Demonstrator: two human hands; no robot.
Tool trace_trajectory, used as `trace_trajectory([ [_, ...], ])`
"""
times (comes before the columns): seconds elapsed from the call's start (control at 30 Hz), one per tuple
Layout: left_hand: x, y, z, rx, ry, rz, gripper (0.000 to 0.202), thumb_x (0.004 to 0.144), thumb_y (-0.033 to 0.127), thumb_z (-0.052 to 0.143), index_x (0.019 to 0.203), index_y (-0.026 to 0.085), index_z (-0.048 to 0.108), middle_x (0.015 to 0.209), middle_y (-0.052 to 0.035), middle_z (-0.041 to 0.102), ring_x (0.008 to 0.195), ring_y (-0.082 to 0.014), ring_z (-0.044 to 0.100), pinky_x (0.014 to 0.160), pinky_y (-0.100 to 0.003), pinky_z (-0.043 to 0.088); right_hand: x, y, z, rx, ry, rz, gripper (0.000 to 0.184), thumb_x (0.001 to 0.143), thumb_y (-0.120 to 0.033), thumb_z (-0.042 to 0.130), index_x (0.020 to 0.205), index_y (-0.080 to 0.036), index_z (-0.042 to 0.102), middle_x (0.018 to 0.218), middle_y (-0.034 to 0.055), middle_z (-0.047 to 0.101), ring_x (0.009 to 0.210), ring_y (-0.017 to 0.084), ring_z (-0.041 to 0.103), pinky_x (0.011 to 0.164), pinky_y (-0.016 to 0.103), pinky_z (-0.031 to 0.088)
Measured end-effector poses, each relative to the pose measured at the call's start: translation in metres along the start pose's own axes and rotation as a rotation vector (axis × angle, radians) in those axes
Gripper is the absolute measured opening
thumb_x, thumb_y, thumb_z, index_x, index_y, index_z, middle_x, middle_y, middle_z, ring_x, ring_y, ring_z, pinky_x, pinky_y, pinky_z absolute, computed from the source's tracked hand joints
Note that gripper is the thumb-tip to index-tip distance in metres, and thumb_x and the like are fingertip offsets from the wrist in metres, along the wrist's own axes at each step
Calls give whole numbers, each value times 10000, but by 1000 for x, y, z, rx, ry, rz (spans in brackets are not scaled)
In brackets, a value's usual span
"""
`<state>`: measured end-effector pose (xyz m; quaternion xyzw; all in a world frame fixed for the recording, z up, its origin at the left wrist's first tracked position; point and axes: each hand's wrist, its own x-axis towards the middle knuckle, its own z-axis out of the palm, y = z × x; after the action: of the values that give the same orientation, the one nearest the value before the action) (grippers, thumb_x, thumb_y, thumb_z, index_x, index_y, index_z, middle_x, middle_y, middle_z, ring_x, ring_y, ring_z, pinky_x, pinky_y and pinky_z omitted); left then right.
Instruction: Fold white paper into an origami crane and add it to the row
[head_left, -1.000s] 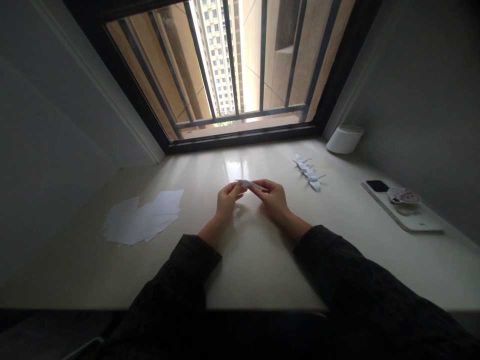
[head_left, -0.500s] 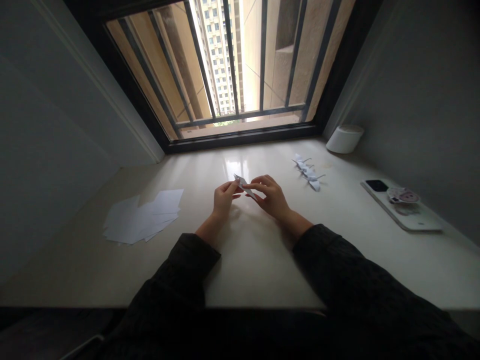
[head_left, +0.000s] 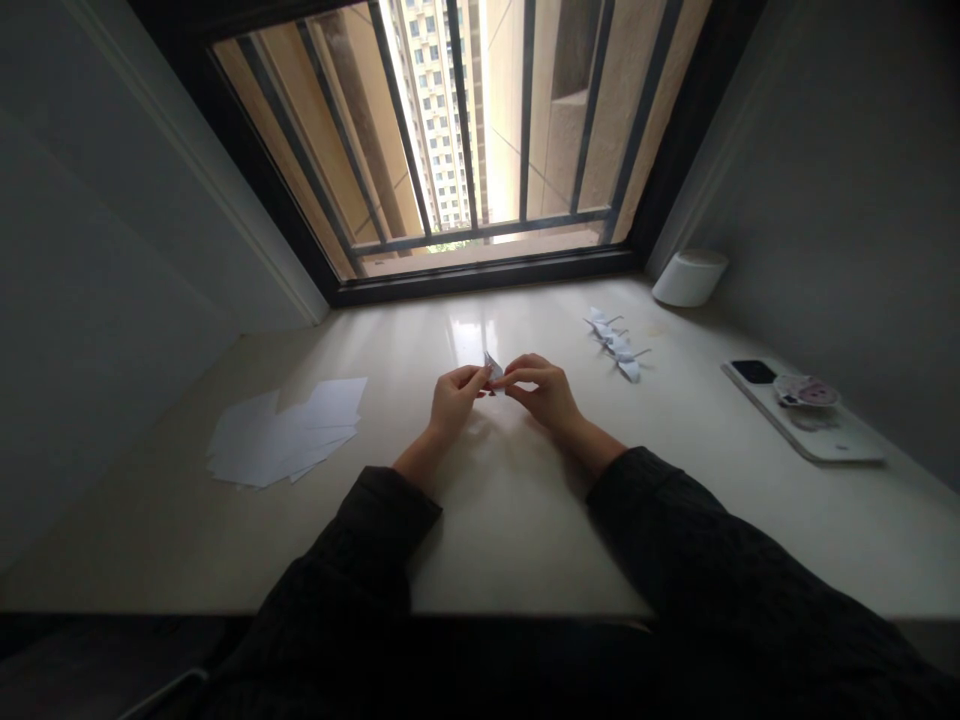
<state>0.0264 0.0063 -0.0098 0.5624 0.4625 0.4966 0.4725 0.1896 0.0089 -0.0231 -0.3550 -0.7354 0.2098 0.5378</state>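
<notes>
My left hand (head_left: 452, 397) and my right hand (head_left: 545, 390) meet over the middle of the pale windowsill desk (head_left: 525, 520). Both pinch a small folded white paper piece (head_left: 492, 367) between thumbs and fingertips, just above the surface. Only a small pointed corner of the paper shows above my fingers; the rest is hidden between them. Dark sleeves cover both forearms.
A fanned pile of white paper sheets (head_left: 285, 432) lies at the left. Several folded paper cranes (head_left: 616, 345) sit at the back right, a white round container (head_left: 688, 277) behind them. A phone with a sticker grip (head_left: 804, 408) lies at the right. A barred window (head_left: 465, 140) closes the back.
The folded paper lay long and flat between my hands; now it is turned and drawn in, so only a small tip shows. My fingertips have come closer together.
</notes>
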Motion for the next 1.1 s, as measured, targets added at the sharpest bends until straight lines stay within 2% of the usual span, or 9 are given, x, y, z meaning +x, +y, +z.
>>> trace_trajectory([
  [0.27,-2,-2,2,21,27,65,358,738,523,623,781,179,717,721,-45,694,661,-161,644,647,-284,500,1,-2,-1,109,-23,105,127,771,-256,642,812,-305,752,797,18,667,759,168,594,662,309,481],
  [0.53,1,-4,1,-26,112,-3,362,713,515,651,793,169,721,752,-59,697,731,-178,647,664,-296,497,2,-2,4,277,-43,163,160,791,-358,645,907,-310,743,894,33,668,836,174,616,698,305,490],
  [0.63,1,-3,2,-46,99,-13,360,720,506,647,809,165,720,765,-60,700,754,-179,651,667,-290,495,1,-1,7,345,-4,247,200,759,-398,678,911,-285,741,926,39,683,852,183,629,699,305,498],
  [0.83,0,-6,4,-45,75,14,338,739,468,646,866,164,722,798,-62,714,784,-182,664,668,-277,497,0,-4,12,484,167,479,302,598,-428,795,792,-207,730,792,47,730,748,204,675,739,353,534],
  [1.1,-2,-4,5,22,74,91,324,772,465,612,827,168,730,784,-62,720,769,-183,666,683,-294,501,0,-7,9,491,178,531,296,565,-413,814,746,-193,731,767,62,738,736,218,689,736,364,538],
])
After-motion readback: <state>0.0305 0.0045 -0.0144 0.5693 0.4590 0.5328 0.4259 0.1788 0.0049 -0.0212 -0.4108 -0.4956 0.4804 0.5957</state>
